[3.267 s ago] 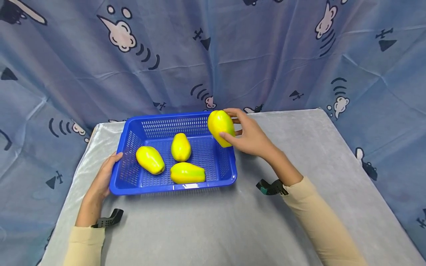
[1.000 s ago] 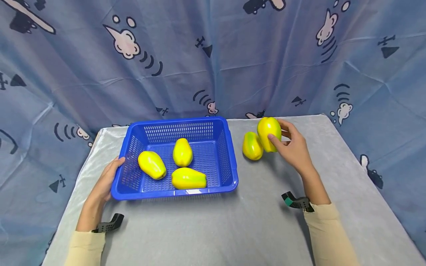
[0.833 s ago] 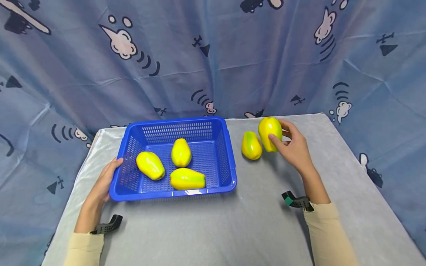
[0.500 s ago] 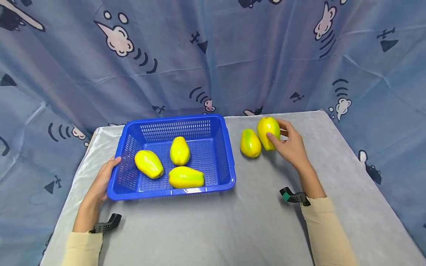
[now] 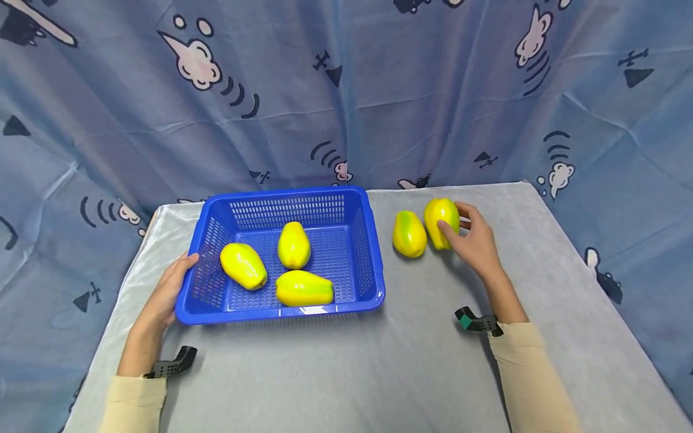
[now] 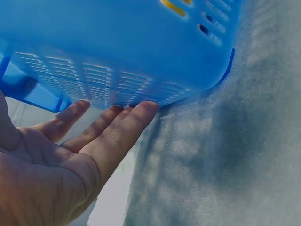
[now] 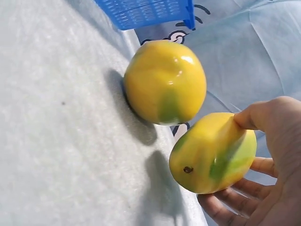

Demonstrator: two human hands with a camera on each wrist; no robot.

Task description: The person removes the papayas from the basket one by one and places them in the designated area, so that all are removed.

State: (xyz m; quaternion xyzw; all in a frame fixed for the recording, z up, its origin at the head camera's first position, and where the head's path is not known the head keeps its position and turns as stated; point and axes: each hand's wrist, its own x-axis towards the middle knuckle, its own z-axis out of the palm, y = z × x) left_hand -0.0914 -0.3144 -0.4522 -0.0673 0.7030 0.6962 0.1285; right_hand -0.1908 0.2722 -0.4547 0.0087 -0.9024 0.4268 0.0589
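Note:
My right hand holds a yellow-green papaya, thumb on the near side and fingers behind. In the right wrist view, the shadow of this held papaya lies apart from it on the cloth. Just left of it, a second papaya lies on the table. My left hand is at the left end of a blue plastic basket; in the left wrist view its nearly straight fingers touch the slotted outer wall. Inside the basket lie three papayas: one left, one middle, one front.
A pale grey cloth covers the table. Directly behind the table's back edge hangs a blue patterned curtain. Each wrist wears a black camera mount, one on the left and one on the right.
My right hand has carried its papaya from over the basket's right end to the right, beside the other papaya, and has lowered it slightly since half a second ago. The left hand stays at the basket.

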